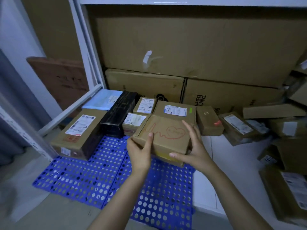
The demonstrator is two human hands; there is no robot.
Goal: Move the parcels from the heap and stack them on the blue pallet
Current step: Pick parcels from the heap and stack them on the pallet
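A brown cardboard parcel (166,133) with a red heart and pulse line drawn on top is held above the blue perforated pallet (93,178). My left hand (141,151) grips its near left corner, thumb on top. My right hand (194,146) holds its right side, fingers laid over the top, thumb at the front edge. Several parcels stand on the pallet's far part: a long brown box (79,131), a black wrapped box (118,113), two small labelled boxes (134,121) and a flat labelled box (176,110). The heap (274,130) of parcels lies at the right.
Big cardboard cartons (182,52) stand against the back wall. A white frame (86,52) and a leaning brown board (61,80) are at the left. A light blue packet (103,99) lies behind the black box. White floor (232,171) shows between pallet and heap.
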